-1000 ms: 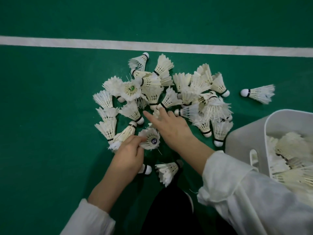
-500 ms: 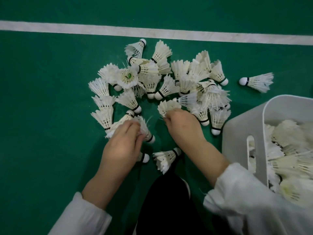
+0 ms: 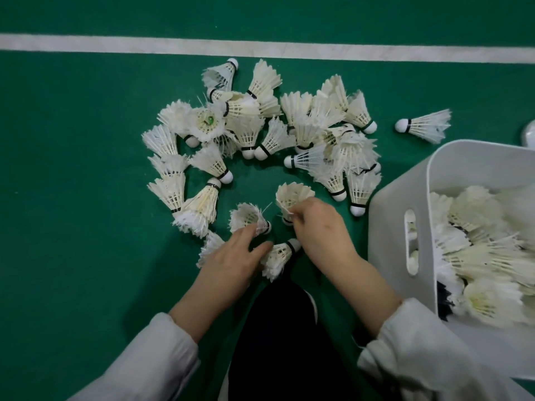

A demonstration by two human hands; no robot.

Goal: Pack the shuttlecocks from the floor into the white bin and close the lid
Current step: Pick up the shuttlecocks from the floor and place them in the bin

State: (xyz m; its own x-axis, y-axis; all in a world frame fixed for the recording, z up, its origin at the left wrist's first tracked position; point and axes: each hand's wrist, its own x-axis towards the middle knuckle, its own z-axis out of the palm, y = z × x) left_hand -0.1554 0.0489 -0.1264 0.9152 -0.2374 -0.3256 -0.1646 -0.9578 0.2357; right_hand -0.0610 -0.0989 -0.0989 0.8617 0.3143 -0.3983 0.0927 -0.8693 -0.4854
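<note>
Several white feather shuttlecocks lie in a loose pile [image 3: 289, 134] on the green court floor. My right hand [image 3: 321, 227] grips one shuttlecock [image 3: 292, 195] by its base, skirt up. Over a worn shuttlecock [image 3: 249, 217] my left hand [image 3: 231, 259] has its fingers closed, and another shuttlecock [image 3: 208, 247] shows from under its palm. One more [image 3: 278, 256] lies between my wrists. The white bin [image 3: 405, 204] stands at the right, lidless, with several shuttlecocks [image 3: 486, 250] inside.
A single shuttlecock [image 3: 425, 127] lies apart, just beyond the bin. A white court line [image 3: 115, 43] crosses the floor behind the pile. My dark-trousered knee [image 3: 278, 328] sits between my arms. A white object's edge [image 3: 529, 134] peeks in at the far right.
Both hands have drawn back toward me from the pile, each bringing a shuttlecock. My right hand went from reaching open-fingered to gripping one.
</note>
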